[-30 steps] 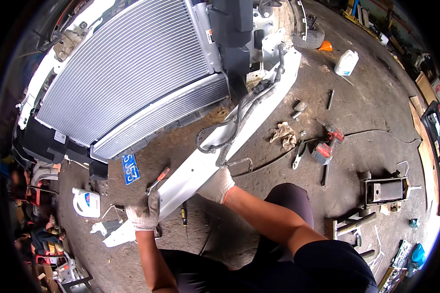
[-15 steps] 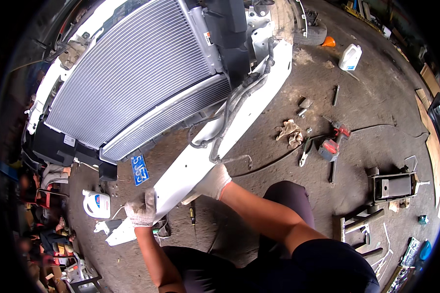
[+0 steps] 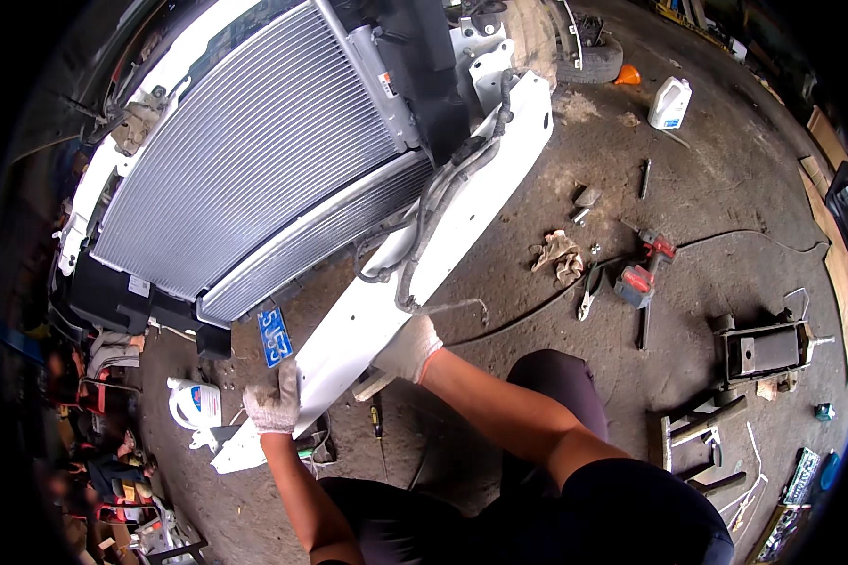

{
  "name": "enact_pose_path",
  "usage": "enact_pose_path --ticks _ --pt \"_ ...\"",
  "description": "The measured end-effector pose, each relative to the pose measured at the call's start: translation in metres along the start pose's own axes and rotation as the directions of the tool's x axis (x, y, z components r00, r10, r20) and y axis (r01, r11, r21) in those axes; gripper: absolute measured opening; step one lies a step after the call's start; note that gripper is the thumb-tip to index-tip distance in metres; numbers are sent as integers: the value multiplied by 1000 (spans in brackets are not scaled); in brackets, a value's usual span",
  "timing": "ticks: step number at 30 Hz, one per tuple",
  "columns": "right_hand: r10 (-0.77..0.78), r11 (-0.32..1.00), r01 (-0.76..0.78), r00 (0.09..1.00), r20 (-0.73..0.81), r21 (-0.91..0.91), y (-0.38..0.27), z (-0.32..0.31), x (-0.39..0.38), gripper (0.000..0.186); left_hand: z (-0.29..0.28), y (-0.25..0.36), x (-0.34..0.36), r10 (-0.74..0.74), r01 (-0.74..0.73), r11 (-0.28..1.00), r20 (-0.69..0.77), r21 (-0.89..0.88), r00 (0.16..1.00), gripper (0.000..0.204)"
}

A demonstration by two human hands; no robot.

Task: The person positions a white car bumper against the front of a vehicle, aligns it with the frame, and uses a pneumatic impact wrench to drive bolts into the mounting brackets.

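Note:
A long white bumper beam [image 3: 445,247] runs diagonally across the front of a car, from the lower left up to the right. My left hand [image 3: 273,403], in a pale knit glove, is closed around its lower-left end. Further along the near edge, my gloved right hand [image 3: 408,348] grips the beam from below, its fingertips hidden underneath. A dark wiring harness [image 3: 422,221] lies along the upper half of the beam, one thin end hanging over the near edge. Behind the beam stands the finned radiator [image 3: 245,141].
On the floor to the right lie a red cordless impact wrench [image 3: 643,273], pliers [image 3: 588,294], a crumpled glove [image 3: 560,254] and a jack [image 3: 765,352]. White jugs stand at left [image 3: 196,405] and far right [image 3: 670,104]. A screwdriver [image 3: 377,420] and blue plate [image 3: 275,337] lie near the beam.
The view has tilted slightly, shifting the car and floor things a little. Both hands keep their hold on the bumper beam, with hardly any visible movement along it.

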State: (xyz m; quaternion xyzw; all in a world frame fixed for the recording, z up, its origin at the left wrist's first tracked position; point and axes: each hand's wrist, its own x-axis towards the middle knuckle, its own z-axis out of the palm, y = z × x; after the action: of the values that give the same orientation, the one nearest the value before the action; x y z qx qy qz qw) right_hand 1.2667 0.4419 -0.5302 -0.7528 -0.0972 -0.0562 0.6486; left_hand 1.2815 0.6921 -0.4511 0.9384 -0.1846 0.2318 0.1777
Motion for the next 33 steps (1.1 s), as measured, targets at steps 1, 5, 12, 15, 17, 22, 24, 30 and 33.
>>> enact_pose_path --ticks 1,5,12,15,17,22,24,30,33 --pt "-17 996 16 1000 -10 -91 2 -1 2 49 -2 6 3 3 -3 1000 13 -21 1000 45" --pt "1 877 19 999 41 -481 -5 -3 0 50 -2 1 1 -84 99 986 107 -138 991 45" --pt "-334 810 443 887 -317 384 89 47 39 45 -7 13 15 -13 40 972 118 -232 993 45" --pt "-330 573 546 836 -438 611 111 54 54 44 -5 19 33 0 23 985 131 -174 991 45" --pt "-265 777 396 911 -316 490 80 75 39 44 -28 -12 18 -87 106 988 165 -109 982 46" --pt "-281 589 509 857 -432 627 65 69 44 47 -36 8 28 -53 63 996 157 -61 986 48" --pt "-246 484 473 881 -405 736 62 71 44 48 -38 17 27 -65 87 987 160 -132 985 49" --pt "-217 618 451 885 -412 644 68 61 53 49 -32 32 40 -62 78 989 127 -127 990 50" --pt "-239 970 224 949 -205 -94 30 51 28 46 -45 5 25 -36 46 994 108 -95 994 53"
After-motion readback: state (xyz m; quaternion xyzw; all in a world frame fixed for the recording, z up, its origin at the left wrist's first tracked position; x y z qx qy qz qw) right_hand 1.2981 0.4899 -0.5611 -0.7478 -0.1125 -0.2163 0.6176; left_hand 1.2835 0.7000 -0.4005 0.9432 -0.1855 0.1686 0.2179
